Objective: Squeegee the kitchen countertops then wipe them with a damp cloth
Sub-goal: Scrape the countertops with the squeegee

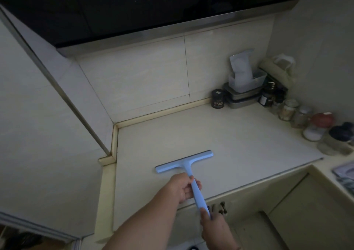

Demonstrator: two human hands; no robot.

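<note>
**A:** Left hand (181,187) is wrapped around the upper part of the handle of the light blue plastic T-shaped squeegee (184,163), fingers curled round it. Right hand (214,228) grips the tail end of the same handle, thumb lying along it. So both are clamped on the one tool.

**B:** And where's the squeegee sitting?

**A:** Its blade is flat on the pale cream countertop (220,138), near the front edge and toward the left side, blade angled a bit so the right end is further back. The handle sticks out past the counter's front lip.

**B:** Anything in its path?

**A:** Not right in front of it, the clutter is all well apart, in the back right corner. There's a small black round tin (218,101) against the tiled wall, just beside a stack of flat metal lidded containers (242,97) with a clear plastic tub (247,81) on top holding a white pouch (241,66). Then a row of glass spice jars (296,113) runs along the right wall, one with a red lid (323,119), a couple with dark lids (341,134). Can't read any labels, it's too dim.

**B:** Left side?

**A:** Just a raised cream edging strip (115,144) where counter meets wall.
</note>
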